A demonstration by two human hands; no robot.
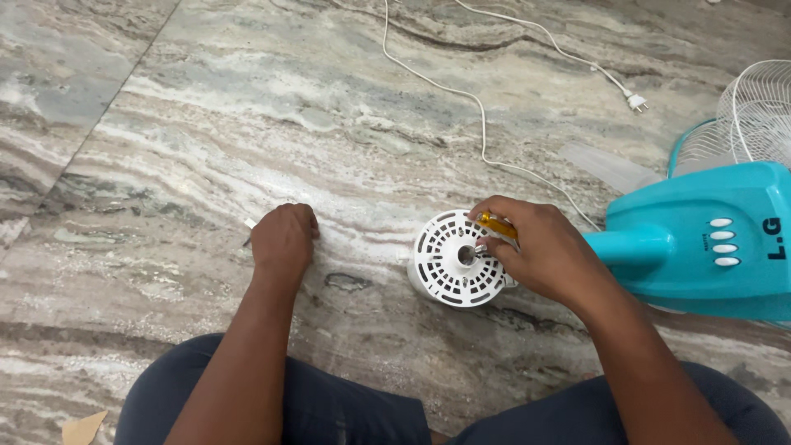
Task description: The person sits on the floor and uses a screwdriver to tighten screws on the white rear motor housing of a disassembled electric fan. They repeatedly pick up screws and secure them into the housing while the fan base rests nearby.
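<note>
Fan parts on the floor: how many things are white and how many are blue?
White: 3, the round vented motor cover, the power cord with plug, the wire fan guard
Blue: 1, the fan base with buttons
Total: 4

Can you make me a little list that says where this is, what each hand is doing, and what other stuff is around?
place: marble-patterned stone floor, person sitting on it
right hand: holds a yellow-handled screwdriver at the white vented fan motor cover
left hand: closed, resting on the floor, a small white piece beside it
nearby: turquoise fan base with white buttons, white wire grille, white cord with plug
</note>
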